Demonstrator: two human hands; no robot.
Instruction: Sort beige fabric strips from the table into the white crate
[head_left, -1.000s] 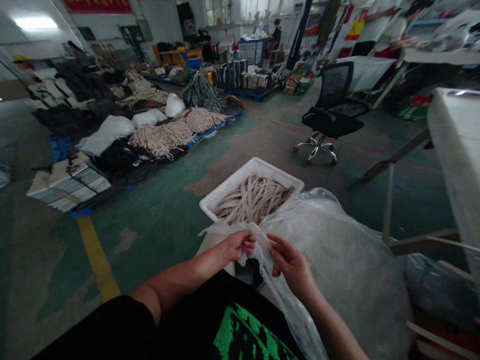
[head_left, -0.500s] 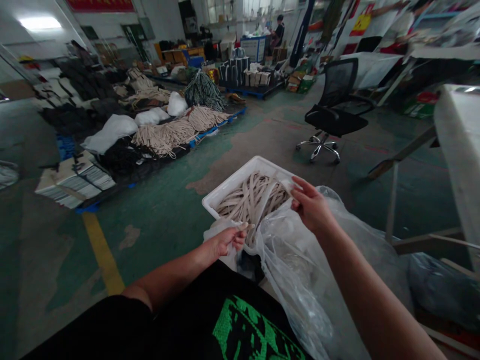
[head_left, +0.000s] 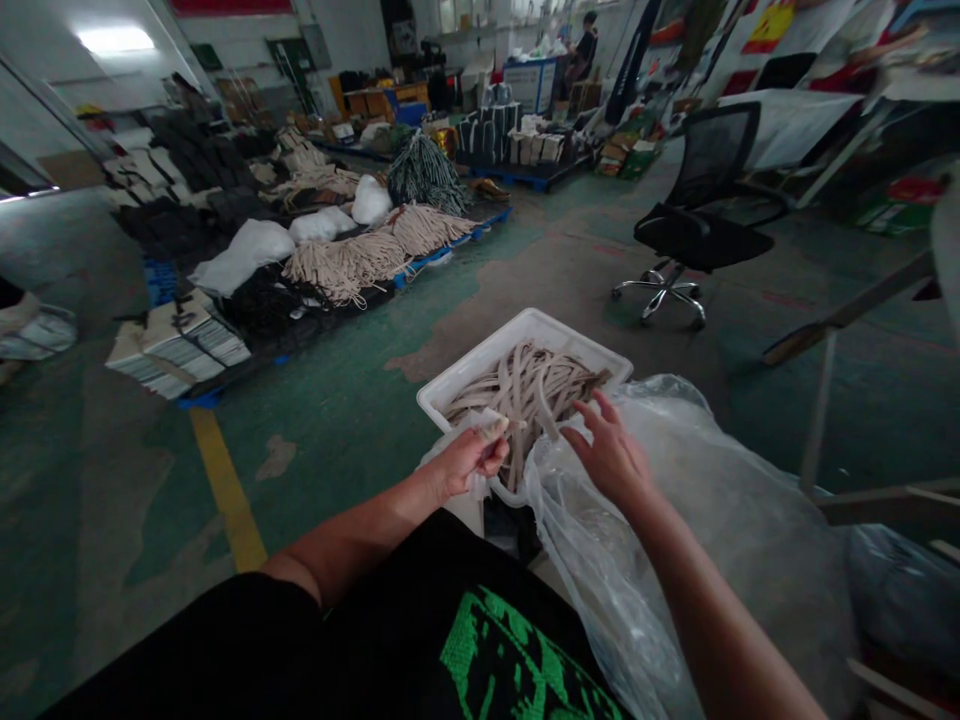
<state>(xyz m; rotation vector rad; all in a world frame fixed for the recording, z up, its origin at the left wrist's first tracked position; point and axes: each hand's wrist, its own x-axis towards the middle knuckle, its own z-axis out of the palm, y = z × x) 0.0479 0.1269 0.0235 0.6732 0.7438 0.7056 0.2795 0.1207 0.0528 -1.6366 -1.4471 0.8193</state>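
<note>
A white plastic tub (head_left: 442, 393) in front of me holds a tangle of beige fabric strips (head_left: 517, 385). At its near left edge my left hand (head_left: 472, 462) is closed on a crumpled translucent white plastic piece (head_left: 480, 425); a small beige tip pokes out by the thumb. Over the tub's near right side my right hand (head_left: 611, 450) has its fingers apart, close to the strips, with nothing seen in it. Below that hand a large clear plastic bag (head_left: 720, 520) spreads from the tub's edge to the right.
A black office chair (head_left: 690, 225) stands beyond the tub on the right. Blue pallets at left bear beige cord bundles (head_left: 345, 260), white bags (head_left: 251, 250) and a strapped stack (head_left: 180, 340). A table leg (head_left: 821, 410) rises at right. People (head_left: 581, 55) are in the background.
My right hand has opened and come down nearer the strips; the strip it held up has dropped from its fingers. The left hand keeps its hold. The view has turned slightly left.
</note>
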